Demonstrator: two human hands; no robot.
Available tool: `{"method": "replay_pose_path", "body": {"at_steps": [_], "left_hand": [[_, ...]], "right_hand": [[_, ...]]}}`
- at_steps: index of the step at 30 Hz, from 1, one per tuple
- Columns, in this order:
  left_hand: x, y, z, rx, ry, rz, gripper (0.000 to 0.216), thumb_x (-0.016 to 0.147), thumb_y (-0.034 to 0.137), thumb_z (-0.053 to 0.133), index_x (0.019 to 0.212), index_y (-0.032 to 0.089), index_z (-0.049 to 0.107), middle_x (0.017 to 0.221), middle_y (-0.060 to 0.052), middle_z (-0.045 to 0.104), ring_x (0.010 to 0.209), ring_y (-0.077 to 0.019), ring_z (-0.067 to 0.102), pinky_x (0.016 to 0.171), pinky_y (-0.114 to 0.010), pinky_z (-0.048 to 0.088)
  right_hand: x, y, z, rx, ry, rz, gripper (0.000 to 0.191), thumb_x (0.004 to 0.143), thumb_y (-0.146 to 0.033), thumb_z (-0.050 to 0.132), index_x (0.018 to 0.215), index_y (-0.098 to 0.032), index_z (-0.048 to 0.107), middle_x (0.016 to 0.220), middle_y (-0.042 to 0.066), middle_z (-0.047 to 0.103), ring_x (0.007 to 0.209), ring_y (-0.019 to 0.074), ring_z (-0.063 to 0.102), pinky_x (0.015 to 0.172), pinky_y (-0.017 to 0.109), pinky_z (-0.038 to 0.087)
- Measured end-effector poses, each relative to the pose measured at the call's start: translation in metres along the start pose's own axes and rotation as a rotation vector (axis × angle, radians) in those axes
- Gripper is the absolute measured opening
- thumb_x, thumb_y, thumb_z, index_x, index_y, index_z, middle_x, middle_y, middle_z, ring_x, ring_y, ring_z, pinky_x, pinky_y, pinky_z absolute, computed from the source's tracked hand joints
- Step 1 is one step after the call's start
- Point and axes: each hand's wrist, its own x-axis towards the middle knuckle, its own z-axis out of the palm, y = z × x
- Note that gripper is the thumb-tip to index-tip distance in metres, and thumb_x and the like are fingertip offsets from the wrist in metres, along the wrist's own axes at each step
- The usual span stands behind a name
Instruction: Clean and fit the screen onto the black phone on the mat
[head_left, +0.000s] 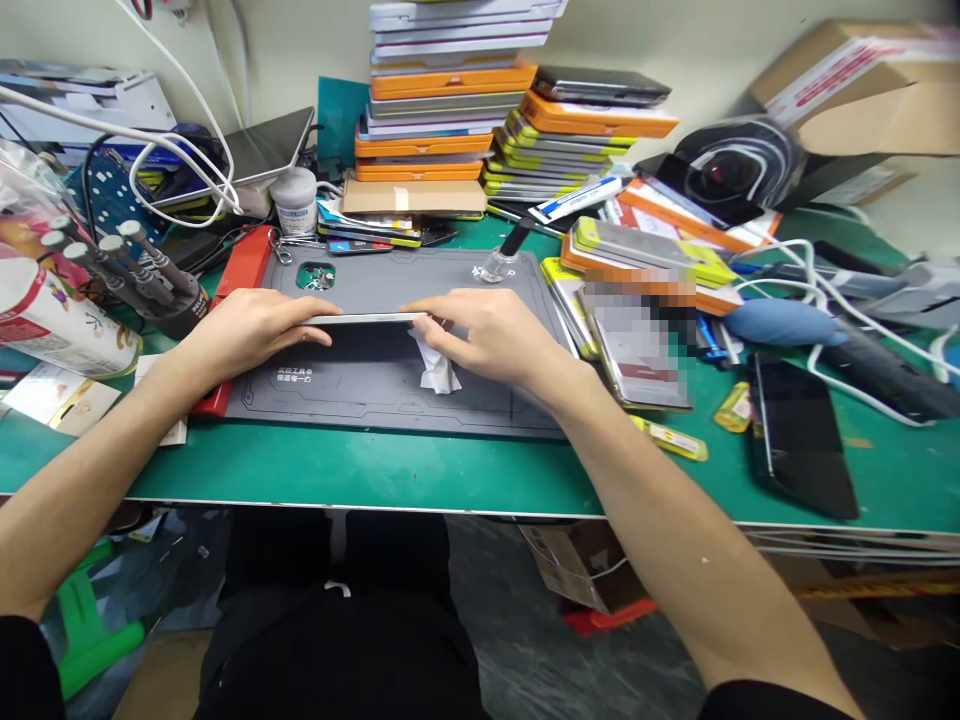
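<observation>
Nearest you: your lap (341, 630), in black clothing, below the front edge of the work area.

Tabletop (420, 470): green, crossing the view from left to right, crowded along its back and sides.

Mat (360, 402): dark grey, rectangular, lying on the tabletop in front of you, its long axis left to right.

Hands, two, bare. Your left hand (244, 325): at the left end of the flat device, thumb and fingers closed on it. Your right hand (499, 330): at the right end, pinching likewise. Neither is nearer; both touch the piece.

Flat device (364, 319): one, slim, pale-edged, held over the mat, between your hands. It lies to the right of your left hand and to the left of your right. Its visible edge runs left to right, near level, one end pointing to each hand, so the long axis appears to span the gap. It shows almost edge-on; the dark patch under it may be a face or a shadow.

Tissue (439, 368): white, crumpled, below your right fingertips; whether gripped or lying loose, you cannot tell.
</observation>
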Motion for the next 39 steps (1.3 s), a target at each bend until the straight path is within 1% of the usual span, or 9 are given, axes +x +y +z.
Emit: {"method": "replay_pose_path", "body": {"at_steps": [3, 6, 8, 12, 17, 23, 29, 36, 39], "left_hand": [[-0.001, 0.0, 0.001, -0.016, -0.001, -0.017, 0.053, 0.116, 0.063, 0.054, 0.144, 0.03, 0.083, 0.115, -0.009, 0.09, 0.097, -0.0277, 0.086, 0.087, -0.034, 0.061], [-0.003, 0.002, 0.002, -0.056, 0.004, -0.044, 0.045, 0.113, 0.058, 0.061, 0.145, 0.035, 0.084, 0.122, -0.006, 0.09, 0.101, -0.0264, 0.087, 0.083, -0.032, 0.061], [-0.005, 0.003, 0.002, -0.092, 0.007, -0.038, 0.044, 0.112, 0.057, 0.065, 0.145, 0.036, 0.084, 0.126, -0.004, 0.089, 0.105, -0.0266, 0.088, 0.085, -0.033, 0.062], [-0.005, 0.003, 0.0, -0.15, -0.012, -0.017, 0.045, 0.111, 0.056, 0.066, 0.148, 0.037, 0.082, 0.136, -0.002, 0.086, 0.115, -0.0277, 0.088, 0.097, -0.037, 0.066], [-0.005, 0.004, -0.005, -0.191, -0.047, 0.033, 0.046, 0.112, 0.053, 0.063, 0.15, 0.036, 0.081, 0.145, -0.001, 0.082, 0.128, -0.028, 0.084, 0.109, -0.04, 0.066], [-0.006, 0.006, -0.007, -0.206, -0.096, 0.054, 0.047, 0.107, 0.059, 0.073, 0.148, 0.038, 0.082, 0.154, -0.003, 0.078, 0.138, -0.0305, 0.08, 0.115, -0.042, 0.064], [-0.002, 0.005, 0.001, -0.271, -0.098, 0.108, 0.054, 0.105, 0.064, 0.076, 0.143, 0.025, 0.08, 0.15, -0.013, 0.078, 0.14, -0.0314, 0.072, 0.124, -0.045, 0.055], [0.0, 0.008, 0.004, -0.317, -0.141, 0.015, 0.069, 0.098, 0.054, 0.086, 0.154, 0.02, 0.065, 0.151, -0.017, 0.072, 0.139, -0.0325, 0.066, 0.121, -0.043, 0.051], [0.0, 0.008, 0.004, -0.328, -0.144, 0.015, 0.077, 0.097, 0.054, 0.087, 0.16, 0.019, 0.06, 0.159, -0.018, 0.069, 0.147, -0.0339, 0.062, 0.125, -0.043, 0.048]], "right_hand": [[-0.001, 0.004, -0.005, 0.06, -0.071, 0.011, 0.046, 0.115, -0.051, 0.058, 0.145, -0.024, 0.08, 0.119, 0.009, 0.088, 0.102, 0.029, 0.081, 0.092, 0.042, 0.059], [-0.003, 0.011, -0.011, 0.139, -0.136, 0.056, 0.071, 0.097, -0.064, 0.085, 0.153, -0.023, 0.072, 0.134, 0.011, 0.083, 0.101, 0.0305, 0.079, 0.091, 0.044, 0.063], [-0.004, 0.018, -0.012, 0.177, -0.153, 0.095, 0.074, 0.087, -0.065, 0.093, 0.145, -0.023, 0.074, 0.127, 0.012, 0.083, 0.096, 0.0305, 0.078, 0.084, 0.044, 0.065], [-0.004, 0.023, -0.015, 0.248, -0.129, 0.12, 0.03, 0.101, -0.054, 0.077, 0.112, -0.026, 0.082, 0.097, 0.006, 0.084, 0.086, 0.0278, 0.078, 0.077, 0.042, 0.064], [-0.002, 0.007, -0.019, 0.255, 0.135, 0.128, 0.028, 0.11, -0.05, 0.069, 0.103, -0.03, 0.087, 0.106, 0.006, 0.087, 0.093, 0.0276, 0.079, 0.084, 0.046, 0.065], [0.0, -0.009, -0.023, 0.491, -0.067, -0.028, 0.034, 0.106, -0.062, 0.076, 0.097, -0.032, 0.092, 0.106, 0.005, 0.087, 0.099, 0.0273, 0.081, 0.093, 0.046, 0.067], [-0.003, -0.008, -0.018, 0.517, -0.136, -0.086, 0.026, 0.108, -0.055, 0.078, 0.107, -0.035, 0.095, 0.112, 0.002, 0.091, 0.118, 0.0312, 0.083, 0.111, 0.052, 0.067], [-0.001, -0.03, 0.012, 0.337, -0.149, -0.366, 0.042, 0.118, -0.031, 0.065, 0.158, -0.025, 0.075, 0.161, 0.006, 0.07, 0.157, 0.0284, 0.065, 0.146, 0.06, 0.034], [0.0, -0.022, 0.009, 0.32, -0.114, -0.361, 0.036, 0.12, -0.032, 0.061, 0.149, -0.026, 0.081, 0.152, 0.004, 0.077, 0.15, 0.0274, 0.071, 0.149, 0.059, 0.029]]}}
